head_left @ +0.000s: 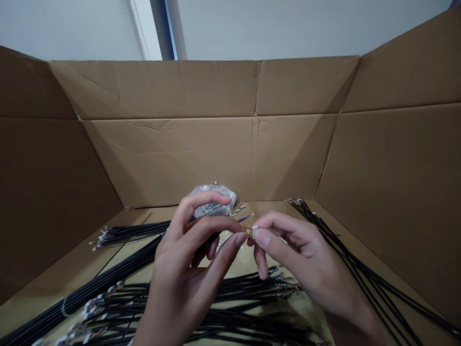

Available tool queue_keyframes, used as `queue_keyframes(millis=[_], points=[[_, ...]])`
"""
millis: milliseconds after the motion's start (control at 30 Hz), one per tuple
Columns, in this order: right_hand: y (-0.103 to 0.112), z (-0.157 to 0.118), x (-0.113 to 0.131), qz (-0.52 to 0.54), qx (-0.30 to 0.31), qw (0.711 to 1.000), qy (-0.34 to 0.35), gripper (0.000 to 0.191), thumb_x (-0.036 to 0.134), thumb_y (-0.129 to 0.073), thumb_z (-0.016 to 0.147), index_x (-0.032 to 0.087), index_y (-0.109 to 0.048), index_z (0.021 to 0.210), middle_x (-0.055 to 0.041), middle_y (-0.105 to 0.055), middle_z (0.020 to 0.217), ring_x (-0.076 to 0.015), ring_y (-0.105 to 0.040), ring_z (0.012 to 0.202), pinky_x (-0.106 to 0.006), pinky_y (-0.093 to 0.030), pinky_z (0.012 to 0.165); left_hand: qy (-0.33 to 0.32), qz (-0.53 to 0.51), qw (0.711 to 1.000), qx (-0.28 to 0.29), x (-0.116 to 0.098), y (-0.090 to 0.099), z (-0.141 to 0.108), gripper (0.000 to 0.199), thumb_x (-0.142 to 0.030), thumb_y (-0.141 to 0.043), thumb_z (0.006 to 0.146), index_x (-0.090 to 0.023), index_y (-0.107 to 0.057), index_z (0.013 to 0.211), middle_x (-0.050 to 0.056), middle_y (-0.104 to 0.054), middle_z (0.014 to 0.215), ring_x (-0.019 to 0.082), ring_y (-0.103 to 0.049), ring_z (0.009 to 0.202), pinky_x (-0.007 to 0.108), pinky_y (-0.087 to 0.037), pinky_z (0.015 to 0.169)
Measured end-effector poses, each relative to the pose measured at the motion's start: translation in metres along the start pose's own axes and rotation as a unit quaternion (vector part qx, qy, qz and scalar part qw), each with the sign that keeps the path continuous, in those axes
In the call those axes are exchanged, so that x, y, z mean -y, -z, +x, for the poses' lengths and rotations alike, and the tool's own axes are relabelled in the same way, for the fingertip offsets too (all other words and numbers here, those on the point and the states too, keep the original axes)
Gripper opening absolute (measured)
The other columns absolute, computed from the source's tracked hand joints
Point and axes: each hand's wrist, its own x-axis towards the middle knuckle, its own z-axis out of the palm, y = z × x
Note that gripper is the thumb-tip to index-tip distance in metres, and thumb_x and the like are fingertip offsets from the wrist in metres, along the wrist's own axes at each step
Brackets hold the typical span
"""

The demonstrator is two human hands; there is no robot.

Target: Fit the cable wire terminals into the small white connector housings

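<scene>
Right hand (306, 259) pinches a small white connector (254, 232) end-on toward the left hand (187, 259), whose fingertips tightly hold thin coloured wires (246, 231) lying crosswise between them.

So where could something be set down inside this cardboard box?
Bare floor of the cardboard box shows behind the black cable bundle at back left, and along the left wall beside the long cable bundle. It's crowded front centre, where cables pile below the left hand and right hand.

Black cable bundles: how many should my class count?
4 bundles: back left, diagonal front left, front centre, right. More may hide beneath the left hand and right hand.
</scene>
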Motion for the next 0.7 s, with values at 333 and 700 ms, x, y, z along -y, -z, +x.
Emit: queue_keyframes(millis=[333, 700], points=[[-0.0002, -0.0018, -0.0008, -0.014, 0.001, 1.0, 0.014, 0.028, 0.036, -0.057, 0.106, 0.021, -0.065, 0.083, 0.0058, -0.063, 0.064, -0.0101, -0.056, 0.063, -0.025, -0.041, 0.064, -0.047, 0.018, 0.999, -0.017, 0.0015, -0.0028, 0.0014, 0.015, -0.014, -0.066, 0.098, -0.028, -0.071, 0.095, 0.0, -0.062, 0.118, 0.011, -0.066, 0.096, 0.018, -0.052, 0.06], [-0.0014, -0.0006, 0.0005, -0.028, -0.002, 0.999, 0.026, 0.027, 0.032, -0.056, 0.105, 0.02, -0.064, 0.083, 0.0061, -0.061, 0.063, -0.009, -0.056, 0.061, -0.023, -0.041, 0.061, -0.05, 0.015, 0.998, -0.019, 0.0014, -0.005, 0.0026, 0.017, -0.012, -0.064, 0.098, -0.028, -0.07, 0.097, -0.001, -0.061, 0.119, 0.01, -0.064, 0.094, 0.019, -0.051, 0.062]])
